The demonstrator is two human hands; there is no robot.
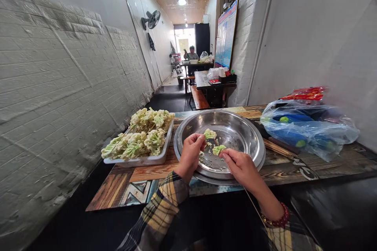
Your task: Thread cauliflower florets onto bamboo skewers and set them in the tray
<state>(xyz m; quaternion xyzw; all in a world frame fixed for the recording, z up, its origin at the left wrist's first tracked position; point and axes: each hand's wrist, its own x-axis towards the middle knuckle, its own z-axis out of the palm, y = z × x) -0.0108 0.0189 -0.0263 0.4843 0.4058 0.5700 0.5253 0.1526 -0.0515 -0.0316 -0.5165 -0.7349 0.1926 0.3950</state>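
Over the wide steel basin [255, 141], my left hand [190, 155] is closed on a cauliflower floret [209, 133] at its fingertips. Just right of it, my right hand [241, 166] pinches a smaller green-white floret [218, 149]. A thin bamboo skewer [253, 205] runs out below my right hand toward the forearm; where it passes through the fingers is hidden. Small cauliflower crumbs lie on the basin's bottom. Left of the basin, a white tray [151, 160] holds a heap of cauliflower florets [138, 143], some with sticks showing among them.
Loose bamboo skewers [279, 147] lie right of the basin, beside a clear plastic bag [312, 125] with blue and green contents. A red packet [308, 93] sits behind it. Brick-patterned wall borders the left. Farther back are another table [203, 80], a bench [199, 97] and a seated person [192, 53].
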